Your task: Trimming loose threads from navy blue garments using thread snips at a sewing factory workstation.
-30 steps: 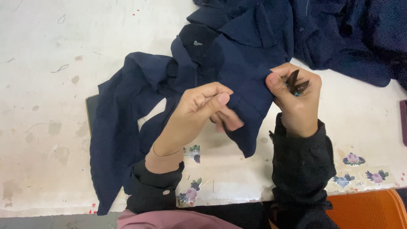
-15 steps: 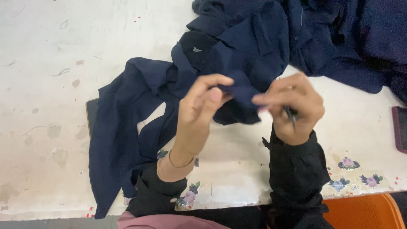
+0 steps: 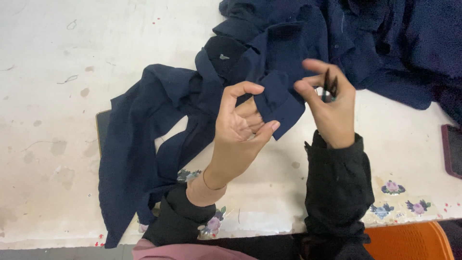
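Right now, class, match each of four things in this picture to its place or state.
Things:
1. left hand
2. right hand
3. navy garment
4. orange chair

Places or states:
A. bottom right corner
B. pinching a small dark tool
C. spread across the white table
D. holding a fabric edge

Pairs: 1-D, 2-B, 3-C, 4-A

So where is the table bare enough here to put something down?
The widest bare patch of the white table lies left of the navy garment. A smaller patch sits between the right hand and the dark flat object at the right edge. The top right is crowded with piled navy fabric.
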